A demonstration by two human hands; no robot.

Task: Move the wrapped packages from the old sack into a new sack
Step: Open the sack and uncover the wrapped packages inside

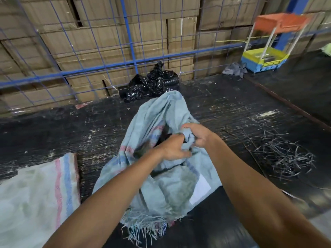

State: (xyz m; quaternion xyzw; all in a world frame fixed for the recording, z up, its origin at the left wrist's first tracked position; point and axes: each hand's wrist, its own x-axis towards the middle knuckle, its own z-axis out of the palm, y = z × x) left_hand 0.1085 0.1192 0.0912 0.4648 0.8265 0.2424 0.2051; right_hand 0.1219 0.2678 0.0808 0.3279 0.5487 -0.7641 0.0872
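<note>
A worn pale blue woven sack [157, 192] with a frayed near edge lies crumpled on the dark floor in the middle. Both hands grip bunched sack fabric at its middle: my left hand [174, 149] on the left fold, my right hand [196, 134] just right of it, knuckles almost touching. A dark gap shows in the sack behind the hands; what lies inside is hidden. Black plastic-wrapped packages [152, 85] sit on the floor beyond the sack, against the fence. A whiter woven sack [35, 197] with pink and blue stripes lies flat at the lower left.
A blue wire fence [132, 43] with stacked cardboard boxes behind it runs across the back. A pile of cut plastic strips [283, 154] lies on the floor at right. A small coloured stand [265, 58] and grey rag [234, 68] are at the far right.
</note>
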